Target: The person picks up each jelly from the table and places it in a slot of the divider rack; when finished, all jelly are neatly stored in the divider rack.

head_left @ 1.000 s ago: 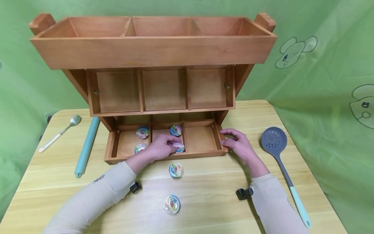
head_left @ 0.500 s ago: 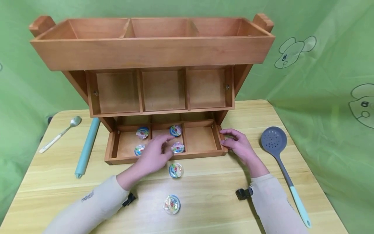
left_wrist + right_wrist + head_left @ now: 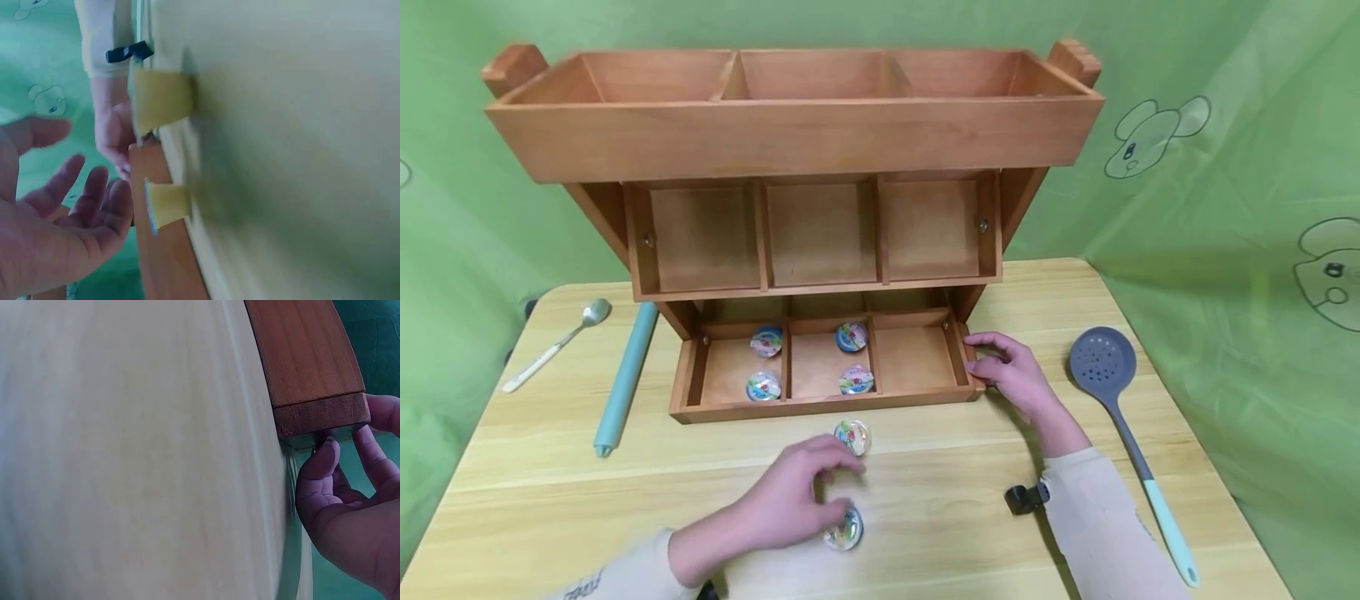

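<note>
My left hand (image 3: 790,500) hovers low over the table, thumb and fingers spread apart, holding nothing. Its thumb overlaps the view of the nearer jelly cup (image 3: 847,536); I cannot tell whether they touch. Just beyond the fingertips sits another jelly cup (image 3: 857,435), and the left wrist view shows its yellow filling. In the wooden rack's bottom tray (image 3: 820,407), two jelly cups (image 3: 763,386) lie in the left compartment and two more (image 3: 856,380) in the middle one. At the tray's right end, my right hand (image 3: 1011,372) touches the outer wall with thumb and fingertips.
The rack's top tier (image 3: 797,137) overhangs the lower ones. To the left lie a spoon (image 3: 550,354) and a teal roll (image 3: 627,379). A slotted skimmer (image 3: 1105,362) with a teal handle lies at right. Green cloth (image 3: 1225,292) surrounds the table.
My left hand has left the jelly cup in the middle compartment and moved back toward me, over the cups on the table. My right hand has stayed at the tray's end.
</note>
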`<state>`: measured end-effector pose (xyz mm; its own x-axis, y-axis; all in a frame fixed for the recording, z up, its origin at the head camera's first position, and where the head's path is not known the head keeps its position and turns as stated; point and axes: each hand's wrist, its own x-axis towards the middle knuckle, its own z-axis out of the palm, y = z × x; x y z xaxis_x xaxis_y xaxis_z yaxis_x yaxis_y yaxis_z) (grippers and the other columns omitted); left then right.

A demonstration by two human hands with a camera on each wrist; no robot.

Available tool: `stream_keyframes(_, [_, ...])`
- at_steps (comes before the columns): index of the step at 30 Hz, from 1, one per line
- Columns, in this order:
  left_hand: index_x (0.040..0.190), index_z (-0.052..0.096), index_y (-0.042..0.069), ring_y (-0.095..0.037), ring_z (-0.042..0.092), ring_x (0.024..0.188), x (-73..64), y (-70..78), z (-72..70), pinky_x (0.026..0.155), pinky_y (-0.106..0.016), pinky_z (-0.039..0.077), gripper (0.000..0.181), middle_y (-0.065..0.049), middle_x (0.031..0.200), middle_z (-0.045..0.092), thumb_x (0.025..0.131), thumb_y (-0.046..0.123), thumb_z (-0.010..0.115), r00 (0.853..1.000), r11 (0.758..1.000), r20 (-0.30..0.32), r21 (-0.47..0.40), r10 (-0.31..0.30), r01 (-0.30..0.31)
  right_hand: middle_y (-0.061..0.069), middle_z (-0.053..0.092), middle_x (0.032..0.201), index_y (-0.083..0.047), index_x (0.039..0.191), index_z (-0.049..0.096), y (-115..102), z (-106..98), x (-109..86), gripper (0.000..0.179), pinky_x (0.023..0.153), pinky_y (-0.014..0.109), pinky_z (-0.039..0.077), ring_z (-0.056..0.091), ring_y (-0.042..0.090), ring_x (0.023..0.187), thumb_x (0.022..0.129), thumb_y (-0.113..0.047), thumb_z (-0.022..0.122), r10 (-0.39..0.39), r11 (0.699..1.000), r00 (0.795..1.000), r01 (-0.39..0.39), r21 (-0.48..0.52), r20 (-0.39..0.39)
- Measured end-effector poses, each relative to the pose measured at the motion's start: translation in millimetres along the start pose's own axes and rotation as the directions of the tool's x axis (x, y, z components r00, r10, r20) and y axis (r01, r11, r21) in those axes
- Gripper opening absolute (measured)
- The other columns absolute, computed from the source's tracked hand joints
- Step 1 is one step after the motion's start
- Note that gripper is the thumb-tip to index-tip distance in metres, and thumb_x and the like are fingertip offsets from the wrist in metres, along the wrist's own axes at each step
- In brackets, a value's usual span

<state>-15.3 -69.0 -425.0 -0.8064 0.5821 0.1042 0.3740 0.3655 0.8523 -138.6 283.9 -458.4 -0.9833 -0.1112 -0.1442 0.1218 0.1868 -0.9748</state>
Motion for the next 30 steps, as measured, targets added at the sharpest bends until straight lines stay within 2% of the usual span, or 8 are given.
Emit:
stream_keyframes(2, [0.113, 0.071, 0.011, -0.012, 0.06, 0.101, -8.6, -2.0, 2.8, 0.09, -0.036, 0.05, 0.04, 0.012, 0.112, 0.062, 0.075, 0.006, 0.082, 0.998, 1.0, 0.059, 0.022, -0.005, 0.004, 0.019, 0.052, 0.129, 0.004, 0.132, 0.057, 0, 0, 0.1, 0.046, 0.069, 0.026, 0.054, 0.062, 0.015, 0.083, 0.086, 0.005, 0.065, 0.002, 1.0, 1.0, -0.002, 0.007, 0.001])
stream_keyframes(5, [0.114, 0.07, 0.01, -0.011, 0.058, 0.106, -18.6, -6.0, 5.4, 0.094, -0.034, 0.048, 0.045, 0.012, 0.113, 0.06, 0.072, 0.009, 0.085, 0.993, 0.999, 0.114, 0.031, -0.016, 0.012, 0.019, 0.053, 0.128, 0.005, 0.132, 0.056, 1, 0, 0.2, 0.046, 0.068, 0.026, 0.054, 0.061, 0.014, 0.082, 0.087, 0.005, 0.065, 0.001, 1.0, 1.0, -0.001, 0.002, 0.003])
stream_keyframes(9, [0.115, 0.069, 0.008, -0.009, 0.058, 0.102, -25.9, -9.5, 8.5, 0.092, -0.031, 0.049, 0.05, 0.011, 0.113, 0.06, 0.068, 0.006, 0.087, 0.99, 0.999, 0.139, 0.027, -0.031, 0.027, 0.018, 0.053, 0.128, 0.004, 0.131, 0.057, 0, -1, -0.3, 0.046, 0.068, 0.026, 0.054, 0.061, 0.016, 0.083, 0.086, 0.005, 0.065, 0.002, 1.0, 1.0, -0.002, -0.005, 0.001])
stream_keyframes(15, [0.114, 0.069, 0.01, -0.004, 0.057, 0.096, -27.3, -10.2, 13.4, 0.086, -0.027, 0.051, 0.052, 0.013, 0.109, 0.059, 0.066, 0.004, 0.088, 0.983, 0.997, 0.177, 0.068, -0.053, 0.041, 0.019, 0.052, 0.13, 0.003, 0.132, 0.057, 0, 0, 0.0, 0.046, 0.067, 0.026, 0.053, 0.061, 0.015, 0.081, 0.087, 0.004, 0.065, 0.003, 1.0, 1.0, -0.003, -0.024, -0.001])
stream_keyframes(23, [0.115, 0.069, 0.011, -0.002, 0.057, 0.092, -28.7, -13.8, 19.1, 0.083, -0.025, 0.052, 0.054, 0.015, 0.104, 0.06, 0.065, 0.002, 0.088, 0.98, 0.997, 0.189, 0.055, -0.064, 0.055, 0.017, 0.054, 0.127, 0.004, 0.133, 0.056, -1, 0, -0.6, 0.045, 0.066, 0.026, 0.053, 0.061, 0.013, 0.078, 0.088, 0.004, 0.065, 0.0, 1.0, 1.0, 0.0, -0.018, -0.003])
stream_keyframes(30, [0.114, 0.07, 0.01, -0.001, 0.058, 0.092, -29.9, -18.4, 21.2, 0.082, -0.024, 0.052, 0.053, 0.015, 0.102, 0.061, 0.065, 0.004, 0.09, 0.984, 0.999, 0.169, 0.034, -0.047, 0.042, 0.019, 0.053, 0.127, 0.006, 0.132, 0.056, -1, 1, -1.1, 0.045, 0.065, 0.026, 0.053, 0.061, 0.012, 0.078, 0.088, 0.004, 0.065, -0.008, 1.0, 1.0, 0.008, -0.008, -0.004])
